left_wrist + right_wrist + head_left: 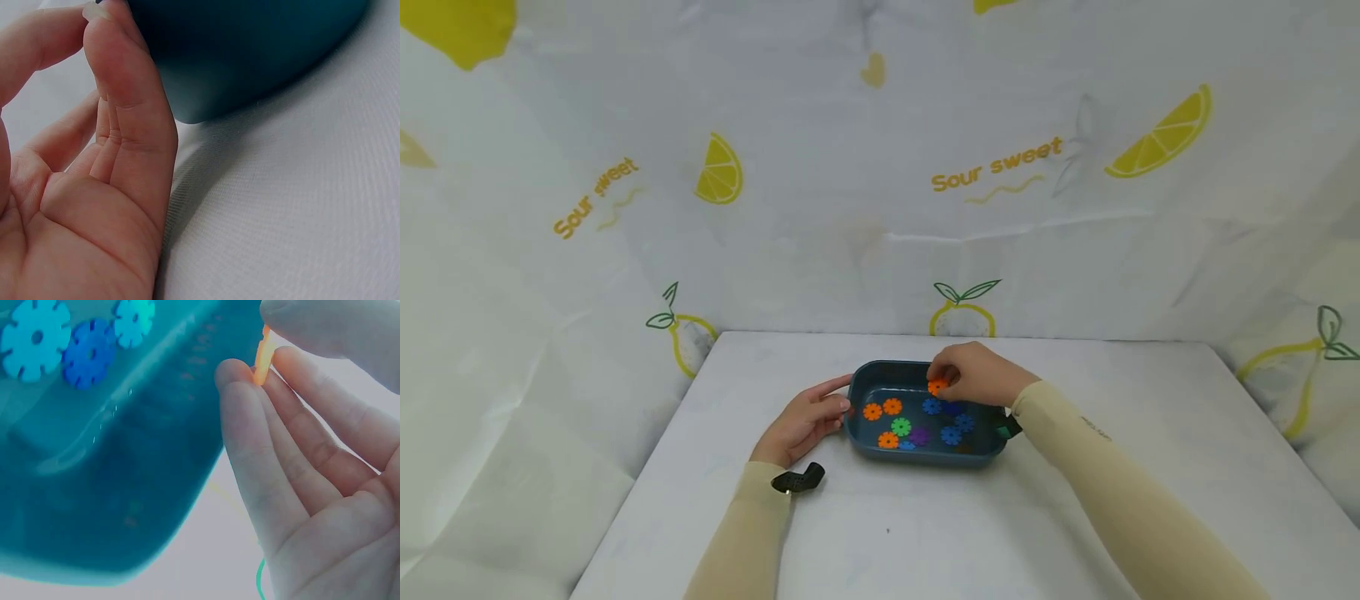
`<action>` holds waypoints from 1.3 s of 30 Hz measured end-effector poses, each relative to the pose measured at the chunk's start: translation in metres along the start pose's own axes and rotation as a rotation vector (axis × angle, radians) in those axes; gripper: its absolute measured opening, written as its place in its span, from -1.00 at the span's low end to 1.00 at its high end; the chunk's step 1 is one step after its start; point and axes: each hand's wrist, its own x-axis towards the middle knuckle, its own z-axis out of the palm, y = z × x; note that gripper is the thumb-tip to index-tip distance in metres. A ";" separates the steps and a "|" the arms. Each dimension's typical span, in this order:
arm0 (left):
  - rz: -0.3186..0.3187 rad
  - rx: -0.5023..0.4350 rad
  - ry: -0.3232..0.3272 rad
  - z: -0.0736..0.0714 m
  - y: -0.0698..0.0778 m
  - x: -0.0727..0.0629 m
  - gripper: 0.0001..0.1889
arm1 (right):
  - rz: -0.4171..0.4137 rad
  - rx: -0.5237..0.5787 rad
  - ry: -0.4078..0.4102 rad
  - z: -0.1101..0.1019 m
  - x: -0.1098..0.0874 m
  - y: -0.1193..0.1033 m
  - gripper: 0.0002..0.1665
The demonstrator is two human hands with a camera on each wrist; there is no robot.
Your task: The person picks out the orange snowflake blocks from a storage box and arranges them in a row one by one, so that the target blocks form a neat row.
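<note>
A dark teal rectangular tray [925,457] lies on the table with several notched plastic discs in it. My right hand [979,373] is over its back right part and pinches an orange notched disc [265,356] edge-on between thumb and fingertips. My left hand [803,421] is at the tray's left end, its fingertips touching the wall near the rim. In the tray lie orange discs [888,440], a green disc [901,427], a purple disc [919,436] and blue discs [951,435]. The right forearm hides part of the tray's right end.
The white-covered table [880,533] reaches back to a lemon-print cloth [820,192]. A black strap [799,477] is round the left wrist. Another dark item with green [1009,428] shows by the right wrist at the tray's end.
</note>
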 end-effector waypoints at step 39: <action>-0.010 -0.002 0.002 0.003 0.000 -0.004 -0.37 | 0.267 0.056 0.397 -0.017 -0.151 0.123 -0.65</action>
